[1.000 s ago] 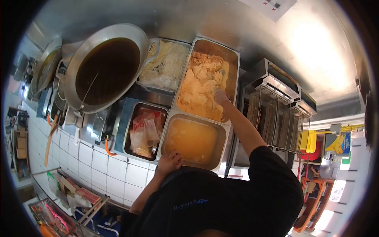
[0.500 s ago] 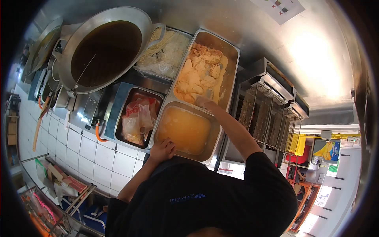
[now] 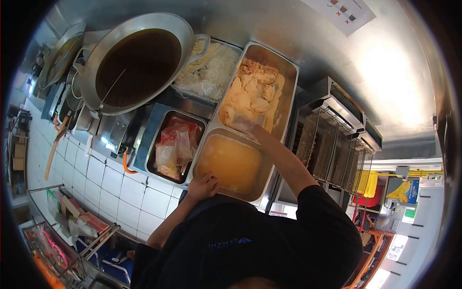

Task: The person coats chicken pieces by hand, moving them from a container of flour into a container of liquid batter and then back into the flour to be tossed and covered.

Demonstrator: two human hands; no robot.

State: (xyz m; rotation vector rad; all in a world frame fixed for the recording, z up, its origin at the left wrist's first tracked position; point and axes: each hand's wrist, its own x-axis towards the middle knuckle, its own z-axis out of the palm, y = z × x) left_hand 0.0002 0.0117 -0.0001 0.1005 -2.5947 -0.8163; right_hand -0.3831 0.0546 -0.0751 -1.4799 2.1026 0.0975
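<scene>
My right hand (image 3: 246,126) is blurred at the near end of a deep metal tray (image 3: 290,77) of pale orange, batter-coated pieces (image 3: 250,94); its fingers are smeared and I cannot make out what they hold. Just below lies a second metal tray (image 3: 263,180) with cloudy orange-yellow liquid (image 3: 231,161). My left hand (image 3: 204,186) rests on that tray's near left rim, fingers bent and slightly apart, with nothing visible in them. To its left, a smaller tray (image 3: 201,126) holds a plastic bag (image 3: 177,144) with red print.
A large pan (image 3: 185,24) of dark oil with a thin metal rod stands at the upper left. Beside it is a container of pale crumbs (image 3: 211,67) partly under plastic. Wire fryer baskets (image 3: 332,139) stand on the right. White tiles (image 3: 110,188) show at lower left.
The whole view has shifted, so the trays appear slightly lower and to the right. My right hand is now more blurred over the coated pieces. My left hand stays at the liquid tray's rim.
</scene>
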